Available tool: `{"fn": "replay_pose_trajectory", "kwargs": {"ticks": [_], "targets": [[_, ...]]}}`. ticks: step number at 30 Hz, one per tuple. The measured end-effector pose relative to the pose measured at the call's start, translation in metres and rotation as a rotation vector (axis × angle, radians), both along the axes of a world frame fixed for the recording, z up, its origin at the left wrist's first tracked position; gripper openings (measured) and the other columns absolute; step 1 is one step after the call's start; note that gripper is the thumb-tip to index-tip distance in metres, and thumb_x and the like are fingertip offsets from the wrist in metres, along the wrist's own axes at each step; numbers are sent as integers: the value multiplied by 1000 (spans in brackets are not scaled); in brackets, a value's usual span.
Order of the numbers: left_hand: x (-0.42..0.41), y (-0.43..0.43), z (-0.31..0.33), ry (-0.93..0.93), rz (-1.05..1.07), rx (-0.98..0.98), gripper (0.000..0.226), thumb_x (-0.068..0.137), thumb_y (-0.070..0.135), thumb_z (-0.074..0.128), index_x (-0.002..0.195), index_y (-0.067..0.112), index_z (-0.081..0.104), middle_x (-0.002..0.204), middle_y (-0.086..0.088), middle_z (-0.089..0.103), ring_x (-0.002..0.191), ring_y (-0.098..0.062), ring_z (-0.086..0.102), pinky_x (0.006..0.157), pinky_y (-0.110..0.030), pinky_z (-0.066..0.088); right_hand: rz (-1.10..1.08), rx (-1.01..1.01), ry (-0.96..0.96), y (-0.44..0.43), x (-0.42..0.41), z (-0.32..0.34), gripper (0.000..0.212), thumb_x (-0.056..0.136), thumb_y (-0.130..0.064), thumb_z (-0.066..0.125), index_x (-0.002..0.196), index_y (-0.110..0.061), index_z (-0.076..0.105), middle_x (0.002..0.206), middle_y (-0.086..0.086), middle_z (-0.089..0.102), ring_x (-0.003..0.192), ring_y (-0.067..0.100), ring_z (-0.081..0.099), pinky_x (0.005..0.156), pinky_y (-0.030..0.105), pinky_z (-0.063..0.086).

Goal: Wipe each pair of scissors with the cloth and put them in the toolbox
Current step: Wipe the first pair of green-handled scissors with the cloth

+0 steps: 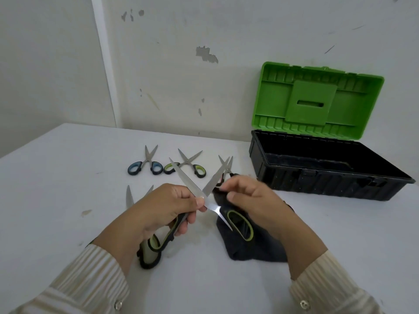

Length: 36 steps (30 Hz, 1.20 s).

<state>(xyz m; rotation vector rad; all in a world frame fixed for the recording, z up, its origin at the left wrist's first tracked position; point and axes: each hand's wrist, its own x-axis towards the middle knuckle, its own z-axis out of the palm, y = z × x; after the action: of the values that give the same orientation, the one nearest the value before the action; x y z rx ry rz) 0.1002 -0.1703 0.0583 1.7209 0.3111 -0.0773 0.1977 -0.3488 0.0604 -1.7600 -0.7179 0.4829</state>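
1. I saw the left hand point(167, 207) clamped on the held scissors point(192, 189), thumb and fingers pinching near the pivot. The pair was wide open, held above the white table point(68, 177).
2. Blade axes crossed in an X. One blade ran up-left, its tip over the green-handled scissors point(188, 164) in the back row. The other ran up-right toward the toolbox point(328, 164).
3. Its handles pointed down toward me: one black/green loop hung below the left palm, the other lay against the dark cloth point(249, 243) under the right wrist.
4. The right hand point(254, 200) was curled, fingertips pinching the up-right blade together with a fold of the cloth. The rest of the cloth draped down to the table.
5. On the table behind: blue-handled scissors point(146, 165) at left, the green-handled pair beside it, and a third pair point(226, 165) mostly hidden by the right hand, only its tips clear.
6. Another pair point(130, 197) lay left of the left hand, blades pointing away, handles hidden.
7. The toolbox sat back right, green lid upright, black tub showing nothing I could make out inside.
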Motion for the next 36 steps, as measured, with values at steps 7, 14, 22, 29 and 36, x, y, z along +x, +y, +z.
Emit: {"fn": "replay_pose_trajectory", "kwargs": {"ticks": [7,14,22,29,36], "targets": [[2,2,-2,12,60,-95,27,93,28,57,93,4,69,66,-10,67,51,-20,59,50,-29,49,80,30,39,2,-1,-4,21,81,2,63,90,-16,66,80,2,63,74,10,60,73,22,53],[10,26,-7,-121,260,-886,56,87,53,48,94,1,70,83,-17,73,63,-23,71,60,-34,61,-149,263,276,8,2,-8,17,81,4,61,89,-11,66,75,4,67,65,12,63,61,22,53],[25,-21,-23,-208,373,-672,18,94,9,51,79,3,59,74,-10,67,67,-20,66,68,-33,56,-157,86,102,30,-18,-15,19,86,-11,59,94,-24,70,92,3,70,79,16,65,67,25,56],[25,-17,-24,-241,566,-626,18,93,11,55,76,6,53,87,-17,64,75,-26,63,69,-35,55,25,141,431,11,1,-9,23,84,2,57,96,-11,71,91,9,74,80,20,69,79,32,57],[19,-12,-17,-225,612,-653,16,98,15,48,84,8,54,70,-11,70,56,-16,70,49,-30,56,-294,385,537,-12,26,0,22,84,11,49,85,-6,63,70,8,69,59,15,64,55,25,54]]}}
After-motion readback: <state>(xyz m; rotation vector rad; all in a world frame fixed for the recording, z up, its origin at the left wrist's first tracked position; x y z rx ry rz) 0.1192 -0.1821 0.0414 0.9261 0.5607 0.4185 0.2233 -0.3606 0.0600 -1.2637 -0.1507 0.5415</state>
